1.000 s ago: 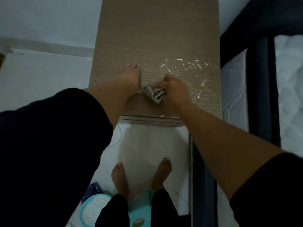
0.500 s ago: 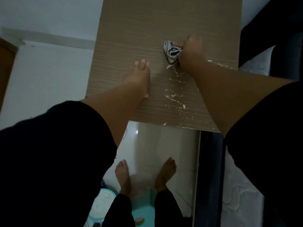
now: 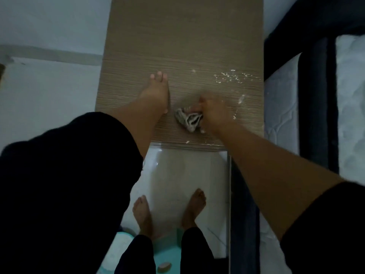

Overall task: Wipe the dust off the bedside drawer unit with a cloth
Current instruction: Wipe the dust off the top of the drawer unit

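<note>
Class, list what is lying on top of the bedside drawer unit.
On the drawer unit: left hand flat, right hand gripping a cloth, white dust specks. Dust beneath hands and cloth is hidden.

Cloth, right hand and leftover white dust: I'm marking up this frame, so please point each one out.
cloth [image 3: 188, 119], head view, bunched striped middle.
right hand [image 3: 214, 113], head view, back of the hand.
white dust [image 3: 230, 77], head view, speckled patch near the far right edge.

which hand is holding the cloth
The right hand, bunched around the striped cloth near the drawer unit's front edge. The left hand lies flat and empty.
</note>
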